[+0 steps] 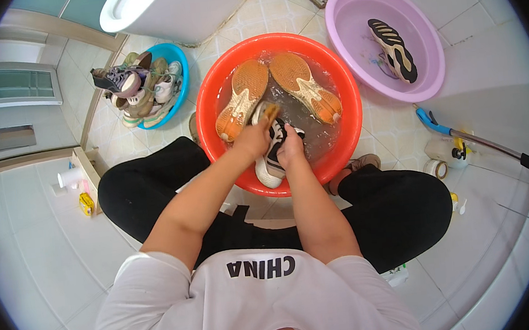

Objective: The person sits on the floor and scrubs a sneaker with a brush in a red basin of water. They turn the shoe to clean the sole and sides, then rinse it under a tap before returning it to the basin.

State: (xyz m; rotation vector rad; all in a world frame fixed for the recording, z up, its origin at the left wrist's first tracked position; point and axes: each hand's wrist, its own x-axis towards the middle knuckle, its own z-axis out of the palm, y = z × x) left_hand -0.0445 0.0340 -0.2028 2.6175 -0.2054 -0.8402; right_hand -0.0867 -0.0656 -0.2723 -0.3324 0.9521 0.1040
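A red plastic basin of murky water stands between my knees. My left hand grips a small yellowish-brown scrubbing brush, held against a black-and-white sneaker. My right hand holds that sneaker by its side, tilted over the near part of the basin. Its heel end rests close to the near rim; my hands hide part of its upper. Beyond them, two shoes lie sole up in the water, one orange-soled shoe at the left and another orange-soled shoe at the right.
A blue basin at the left is heaped with several shoes. At the right, a pink basin holds a black-soled shoe. A blue-and-metal handle, a pump bottle and a tape roll lie near the right wall.
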